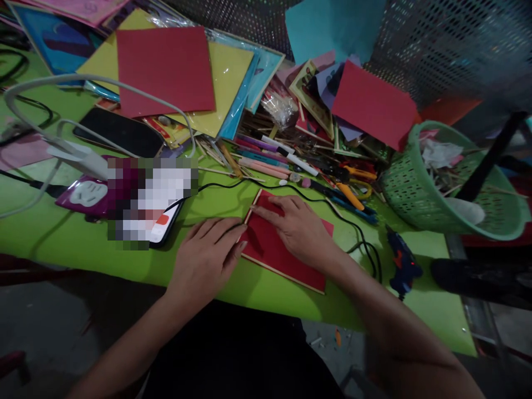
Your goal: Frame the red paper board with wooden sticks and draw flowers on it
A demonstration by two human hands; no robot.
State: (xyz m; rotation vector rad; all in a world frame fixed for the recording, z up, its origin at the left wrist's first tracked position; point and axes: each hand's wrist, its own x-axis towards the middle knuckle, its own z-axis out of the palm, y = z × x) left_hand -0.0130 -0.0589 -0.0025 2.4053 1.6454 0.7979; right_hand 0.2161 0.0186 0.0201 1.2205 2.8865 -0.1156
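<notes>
A red card [272, 249] lies flat on the green table in front of me. Thin wooden sticks run along its left edge and its near edge [286, 274]. My left hand [208, 257] rests beside the left edge, fingertips at the stick [251, 208], thumb apart from the fingers. Across the top of the card lies my right hand [301, 230], its index finger stretched to the same stick and the other fingers laid out over the card. Both hands are open, and neither is wrapped around anything.
A blue glue gun [402, 263] lies at the right, near a green basket [405, 183] of scraps. A black cable [249, 180] curves behind the card. Pens [266, 166], scissors [361, 180] and coloured sheets [166, 72] crowd the back. At the left are a phone [168, 227] and a purple power strip [89, 194].
</notes>
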